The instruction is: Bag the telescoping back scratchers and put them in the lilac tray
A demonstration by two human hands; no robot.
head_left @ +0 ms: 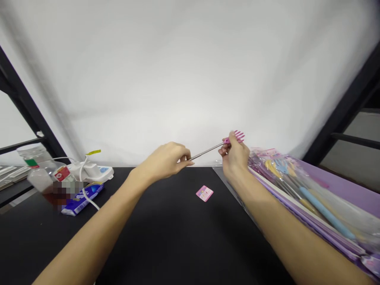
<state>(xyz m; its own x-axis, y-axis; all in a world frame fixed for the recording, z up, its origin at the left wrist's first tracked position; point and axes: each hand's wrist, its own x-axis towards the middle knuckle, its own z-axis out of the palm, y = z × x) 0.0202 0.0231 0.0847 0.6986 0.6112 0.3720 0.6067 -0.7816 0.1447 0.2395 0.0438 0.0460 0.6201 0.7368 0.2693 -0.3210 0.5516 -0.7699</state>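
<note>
A back scratcher [207,151] with a thin metal rod and a pink, claw-like head is held up in front of the white wall, above the black table. My left hand [170,158] is closed around the rod's lower left end, and the fingers hide what lies inside the grip. At the other end, my right hand [236,152] pinches the base of the pink head, its prongs pointing up and right. Below the hands, a small pink printed card [204,193] lies flat on the table [172,237].
On the right, a purple box [341,182] holds several more scratchers in clear plastic wrapping [314,198]. At left are a white power strip [102,173] with a cable, a blue packet [84,198] and a clear plastic jar [38,170]. Black metal posts stand at both sides.
</note>
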